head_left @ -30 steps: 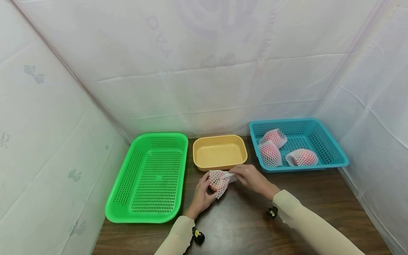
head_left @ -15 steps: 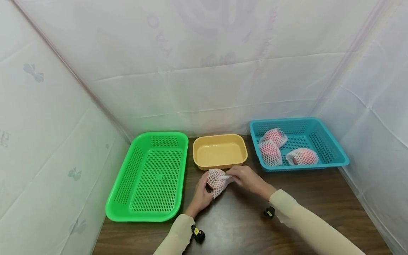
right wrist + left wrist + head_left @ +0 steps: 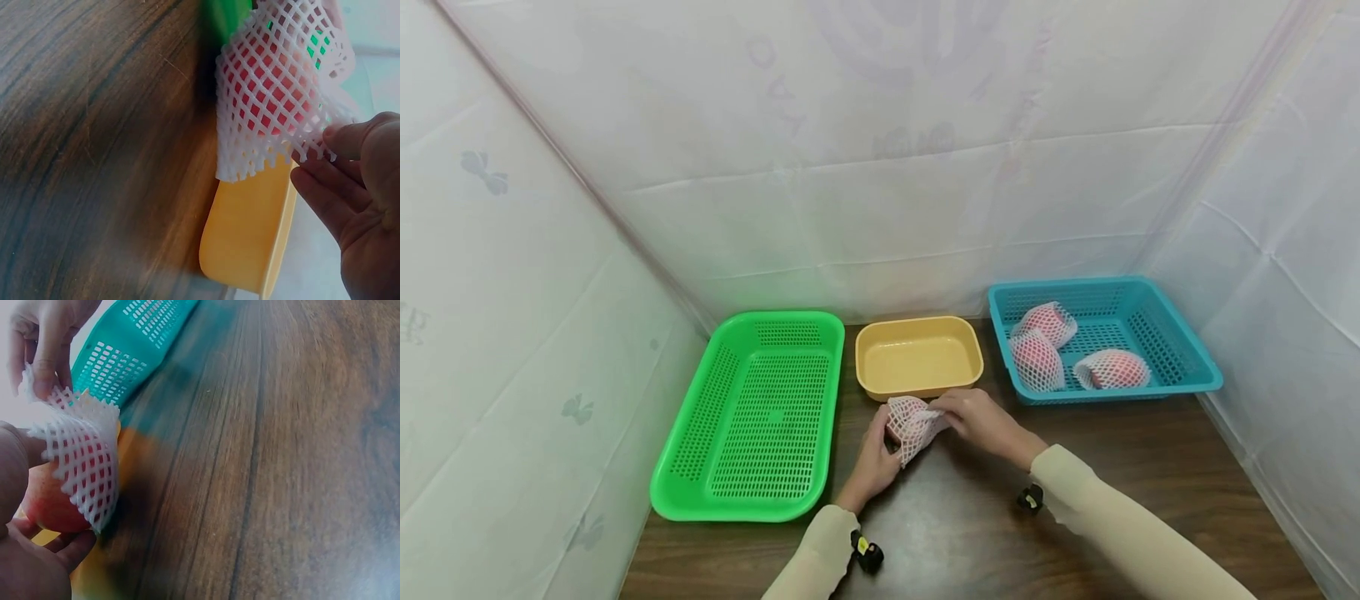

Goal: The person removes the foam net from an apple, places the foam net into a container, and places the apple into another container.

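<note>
My left hand [image 3: 872, 462] holds a red apple [image 3: 56, 503] from the left, thumb and fingers curled round its sides. A white foam net sleeve [image 3: 916, 427] covers much of the apple. In the left wrist view, bare red skin shows below the net's edge, between thumb and fingers. At the sleeve's right end, my right hand [image 3: 983, 421] pinches the loose rim between thumb and fingertips, as the right wrist view shows closely. Both hands are just in front of a yellow tray [image 3: 917, 392].
To the left stands a green perforated basket [image 3: 662, 487] with nothing in it. A blue basket [image 3: 1206, 371] at the back right holds several-holed walls and three net-wrapped fruits [image 3: 1037, 362]. The brown wooden table [image 3: 955, 533] extends in front, with white sheeting [image 3: 887, 225] behind.
My right hand has shifted slightly left with the pinched net rim. The net lies further across the apple than a second ago. My left hand keeps its hold almost in place.
</note>
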`<state>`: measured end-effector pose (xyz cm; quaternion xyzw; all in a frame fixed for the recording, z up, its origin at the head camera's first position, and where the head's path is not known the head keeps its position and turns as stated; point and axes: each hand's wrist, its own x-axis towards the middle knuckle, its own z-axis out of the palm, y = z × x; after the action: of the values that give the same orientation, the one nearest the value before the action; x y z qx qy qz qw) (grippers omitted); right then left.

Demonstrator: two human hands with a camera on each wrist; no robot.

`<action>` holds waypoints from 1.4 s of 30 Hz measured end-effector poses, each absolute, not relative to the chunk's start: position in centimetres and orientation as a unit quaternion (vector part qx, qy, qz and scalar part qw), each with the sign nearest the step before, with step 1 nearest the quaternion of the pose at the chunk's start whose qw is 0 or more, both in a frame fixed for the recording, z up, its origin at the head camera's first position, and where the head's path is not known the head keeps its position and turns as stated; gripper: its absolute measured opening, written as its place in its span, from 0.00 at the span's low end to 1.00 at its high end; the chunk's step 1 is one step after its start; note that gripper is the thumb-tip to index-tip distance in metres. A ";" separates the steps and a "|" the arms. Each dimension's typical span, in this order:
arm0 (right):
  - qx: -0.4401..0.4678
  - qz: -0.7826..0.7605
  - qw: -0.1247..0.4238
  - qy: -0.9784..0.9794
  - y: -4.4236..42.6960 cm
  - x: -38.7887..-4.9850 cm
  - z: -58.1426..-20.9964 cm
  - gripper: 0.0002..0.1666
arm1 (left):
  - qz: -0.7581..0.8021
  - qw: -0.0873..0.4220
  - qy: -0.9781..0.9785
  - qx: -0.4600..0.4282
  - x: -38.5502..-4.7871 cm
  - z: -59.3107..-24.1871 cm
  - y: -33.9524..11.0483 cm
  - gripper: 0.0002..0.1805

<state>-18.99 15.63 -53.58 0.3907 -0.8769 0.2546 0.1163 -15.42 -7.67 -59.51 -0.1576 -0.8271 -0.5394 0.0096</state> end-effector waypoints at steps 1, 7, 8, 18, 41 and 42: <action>0.391 0.254 0.121 -0.876 15.7 -19.0 -53.6 0.14 | -0.549 0.007 -0.821 -0.155 -15.5 -59.6 -7.7 0.36; 0.384 0.266 0.129 -0.875 16.1 -19.5 -53.5 0.13 | -0.601 0.028 -0.787 -0.134 -15.3 -59.4 -7.7 0.39; 0.382 0.269 0.129 -0.874 16.2 -19.6 -53.4 0.13 | -0.600 0.036 -0.788 -0.130 -15.2 -59.6 -7.7 0.41; 0.390 0.269 0.147 -0.868 16.6 -19.9 -51.5 0.13 | -0.539 0.108 -0.822 -0.151 -14.9 -60.8 -8.8 0.43; 0.286 0.316 0.169 -0.889 16.2 -22.2 -48.3 0.18 | -0.445 0.158 -0.867 -0.157 -14.3 -60.3 -9.0 0.41; 0.286 0.318 0.175 -0.887 16.2 -22.4 -48.4 0.17 | -0.445 0.157 -0.869 -0.153 -14.2 -60.2 -8.9 0.41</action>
<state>-22.36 16.15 -48.39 0.2863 -0.8869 0.3177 0.1747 -14.21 -8.91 -60.22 -0.1526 -0.8686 -0.4445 0.1568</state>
